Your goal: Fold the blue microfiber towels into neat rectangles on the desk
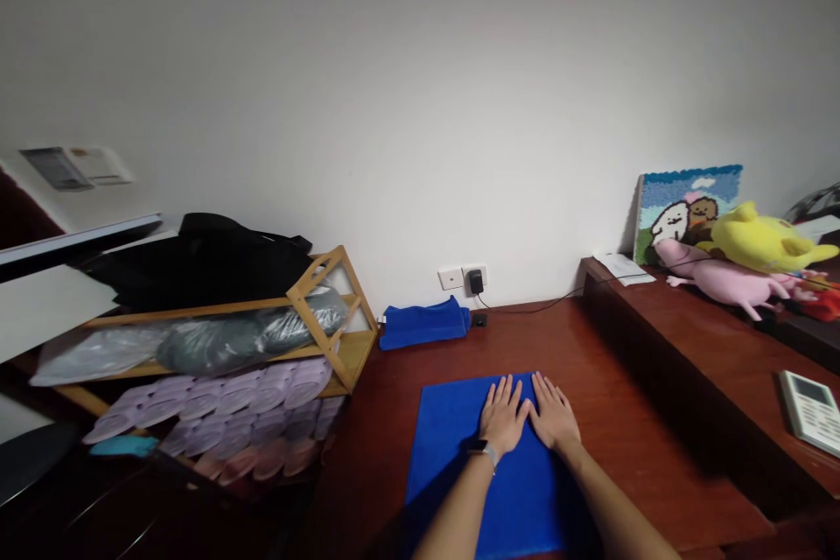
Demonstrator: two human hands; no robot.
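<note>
A blue cloth (446, 429) lies spread flat on the reddish-brown wooden table (630, 420). My left hand (504, 416), with a watch (484, 448) on its wrist, rests palm down on the cloth, fingers stretched out. Beside it my right hand (555, 414) also lies flat, near the cloth's upper right edge, fingers extended. The thumbs of both hands come close together or touch. Neither hand grips anything. Against the wall, a second blue cloth (423, 325) sits folded at the back of the table.
Left of the table stands a wooden rack (341, 350) holding slippers (242, 389), plastic-wrapped items and a black bag (210, 262). Near the wall sockets, a black plug (475, 282) trails a cable. On the raised right surface are plush toys (728, 276), a dog picture and a remote control (812, 407).
</note>
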